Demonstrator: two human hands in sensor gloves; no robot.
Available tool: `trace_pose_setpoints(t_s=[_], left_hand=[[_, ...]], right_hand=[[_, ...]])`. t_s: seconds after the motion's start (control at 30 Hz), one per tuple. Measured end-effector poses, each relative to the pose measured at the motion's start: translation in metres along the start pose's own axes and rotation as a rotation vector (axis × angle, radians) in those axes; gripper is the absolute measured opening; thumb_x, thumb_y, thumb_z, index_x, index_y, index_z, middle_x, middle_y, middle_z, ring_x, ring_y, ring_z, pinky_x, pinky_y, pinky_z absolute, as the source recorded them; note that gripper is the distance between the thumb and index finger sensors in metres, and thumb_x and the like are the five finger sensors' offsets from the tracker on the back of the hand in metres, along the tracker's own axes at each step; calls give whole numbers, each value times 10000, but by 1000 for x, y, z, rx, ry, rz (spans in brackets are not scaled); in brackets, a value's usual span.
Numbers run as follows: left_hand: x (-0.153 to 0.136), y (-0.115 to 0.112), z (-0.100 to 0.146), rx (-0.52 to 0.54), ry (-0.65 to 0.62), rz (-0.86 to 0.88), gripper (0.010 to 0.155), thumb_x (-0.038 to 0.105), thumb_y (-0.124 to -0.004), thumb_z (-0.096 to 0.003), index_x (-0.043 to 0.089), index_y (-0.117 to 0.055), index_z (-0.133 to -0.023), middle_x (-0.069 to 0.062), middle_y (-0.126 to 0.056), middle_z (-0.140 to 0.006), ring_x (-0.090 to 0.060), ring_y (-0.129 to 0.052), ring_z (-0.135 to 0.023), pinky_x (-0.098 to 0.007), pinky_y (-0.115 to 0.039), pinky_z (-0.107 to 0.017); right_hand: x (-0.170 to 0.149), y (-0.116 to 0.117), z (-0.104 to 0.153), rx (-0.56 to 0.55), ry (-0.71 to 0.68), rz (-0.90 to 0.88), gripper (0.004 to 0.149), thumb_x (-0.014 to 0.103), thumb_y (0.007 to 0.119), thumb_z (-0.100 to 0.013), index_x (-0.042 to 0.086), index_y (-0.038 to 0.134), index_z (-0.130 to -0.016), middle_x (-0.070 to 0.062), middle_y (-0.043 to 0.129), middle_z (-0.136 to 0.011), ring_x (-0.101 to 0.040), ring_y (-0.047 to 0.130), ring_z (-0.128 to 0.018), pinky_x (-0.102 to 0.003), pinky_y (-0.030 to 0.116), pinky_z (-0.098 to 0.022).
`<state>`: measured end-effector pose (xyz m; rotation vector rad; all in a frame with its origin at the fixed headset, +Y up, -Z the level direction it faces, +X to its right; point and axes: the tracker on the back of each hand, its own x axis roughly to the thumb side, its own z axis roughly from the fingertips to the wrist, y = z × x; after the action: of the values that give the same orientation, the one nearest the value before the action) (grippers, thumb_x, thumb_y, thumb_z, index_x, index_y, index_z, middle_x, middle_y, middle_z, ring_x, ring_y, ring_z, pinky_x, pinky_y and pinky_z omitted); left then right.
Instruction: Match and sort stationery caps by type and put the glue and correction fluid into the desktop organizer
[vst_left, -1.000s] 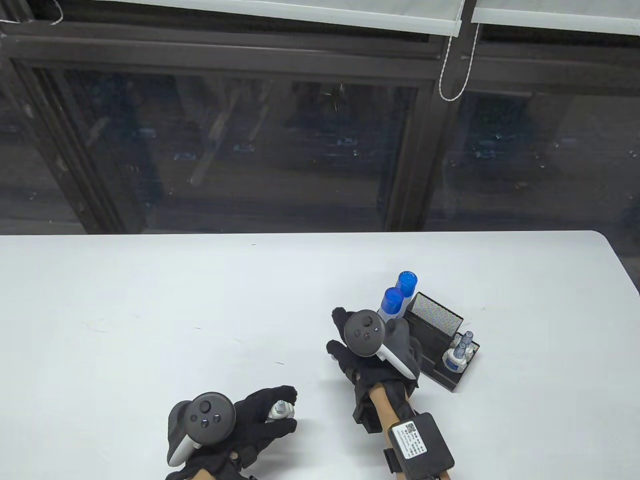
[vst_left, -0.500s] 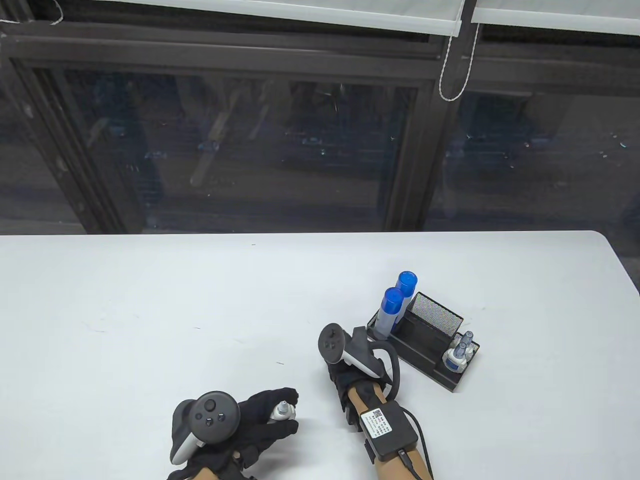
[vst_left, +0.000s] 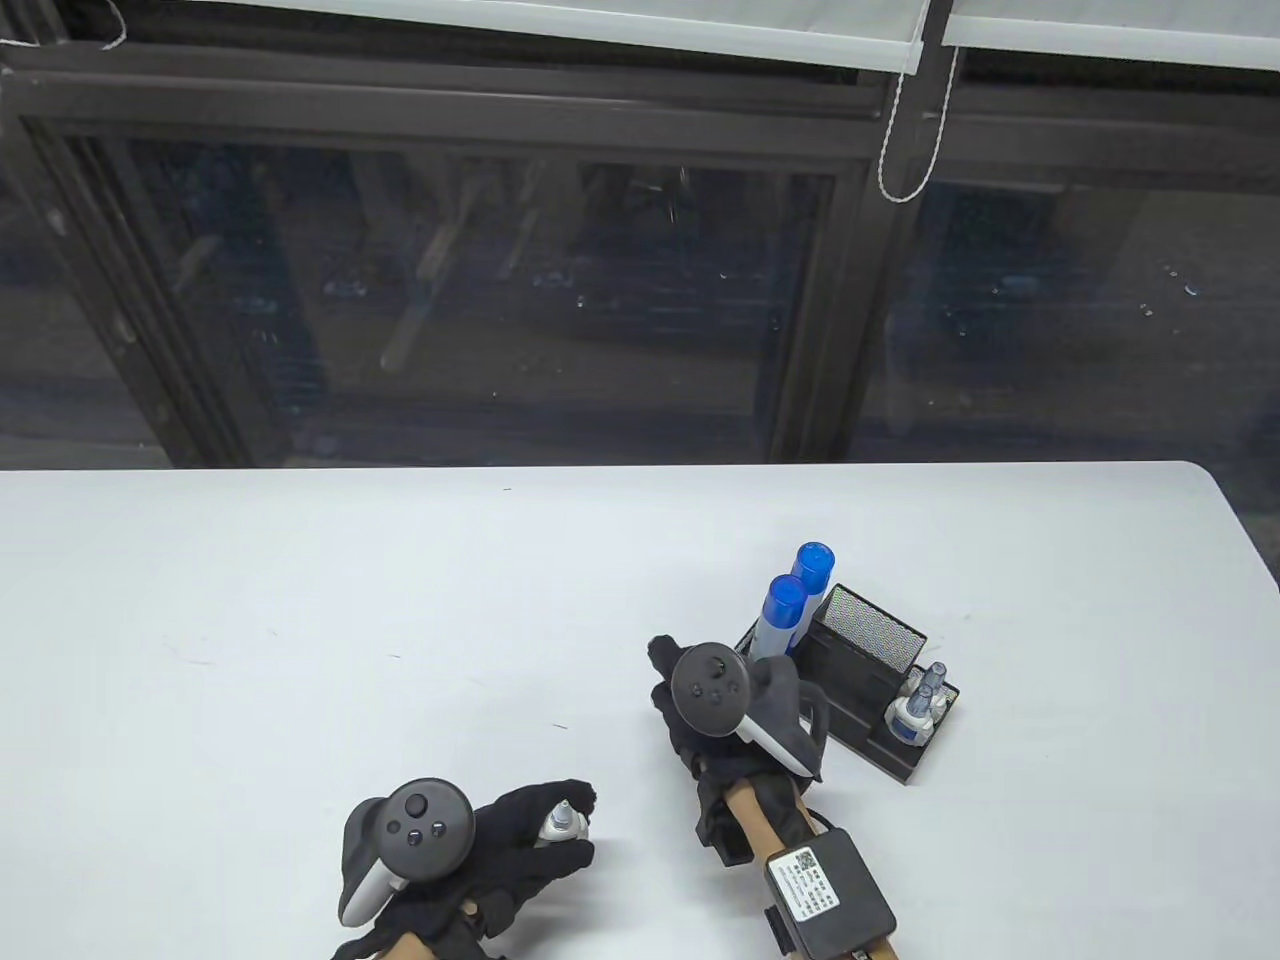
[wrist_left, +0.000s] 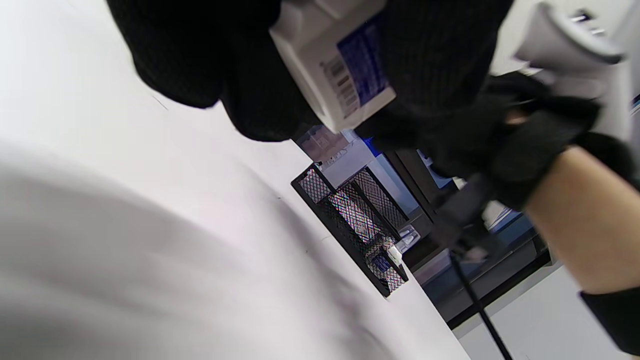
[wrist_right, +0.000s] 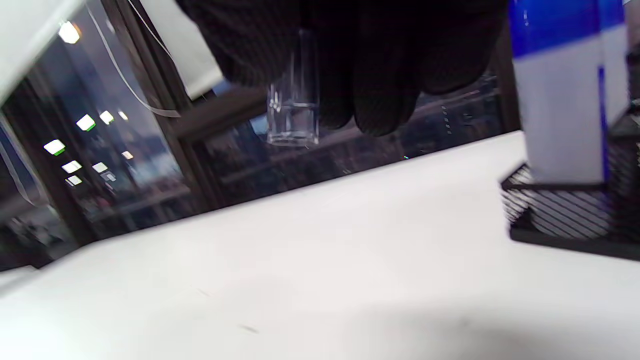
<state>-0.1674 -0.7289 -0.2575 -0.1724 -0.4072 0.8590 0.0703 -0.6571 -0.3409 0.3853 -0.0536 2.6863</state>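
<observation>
My left hand (vst_left: 572, 828) grips a small white correction fluid bottle (vst_left: 558, 824) near the table's front edge, its uncapped nozzle pointing up and right. The left wrist view shows the bottle's blue label (wrist_left: 335, 65) between the gloved fingers. My right hand (vst_left: 668, 685) hovers just left of the black mesh organizer (vst_left: 870, 640). In the right wrist view its fingers pinch a clear plastic cap (wrist_right: 294, 107). Two glue sticks with blue caps (vst_left: 785, 605) stand in the organizer's left compartment. Two capped correction fluid bottles (vst_left: 918, 702) sit in its front right slot.
The white table (vst_left: 300, 600) runs wide to the left and ends in a rounded corner at the far right. A dark window wall stands behind it. A black sensor box (vst_left: 828, 890) with a cable is strapped to my right forearm.
My right hand drew back from the organizer and rolled onto its side, then turned level again and moved slightly back toward it. The left hand with the bottle hardly moved.
</observation>
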Motion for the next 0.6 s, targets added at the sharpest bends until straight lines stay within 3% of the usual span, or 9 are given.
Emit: trace_pose_setpoints(t_s=[0.13, 0.27, 0.47, 0.6], left_hand=[[0, -2, 0, -8, 4, -5, 608, 509, -821, -507, 281, -681, -1053, -25, -865, -1015, -242, -1016, -815, -493, -837, -611], [2, -5, 1, -24, -2, -26, 619, 519, -823, -502, 276, -680, -1053, -26, -860, -1018, -221, -1010, -801, -496, -826, -616], [3, -14, -1, -70, 5, -95, 615, 522, -828, -496, 279, -691, -1044, -23, -867, -1010, -216, -1007, -798, -499, -817, -622], [2, -19, -2, -95, 19, -149, 617, 521, -829, -496, 278, -691, -1045, -20, -868, -1009, -216, -1006, -795, -498, -814, -624]], right_hand=[[4, -11, 31, -7, -47, -142, 538, 285, 772, -514, 181, 678, -1033, -108, 847, -925, -317, 890, -788, -513, 712, -643], [-1, 8, 59, 21, -69, -190, 543, 287, 773, -512, 176, 675, -1035, -107, 847, -924, -315, 892, -786, -511, 716, -639], [-10, 37, 85, -29, -97, -320, 522, 294, 781, -502, 183, 714, -1008, -103, 871, -900, -314, 909, -764, -509, 729, -624], [-11, 37, 95, -41, -130, -396, 522, 300, 780, -501, 187, 714, -1006, -97, 870, -900, -306, 909, -765, -503, 732, -623]])
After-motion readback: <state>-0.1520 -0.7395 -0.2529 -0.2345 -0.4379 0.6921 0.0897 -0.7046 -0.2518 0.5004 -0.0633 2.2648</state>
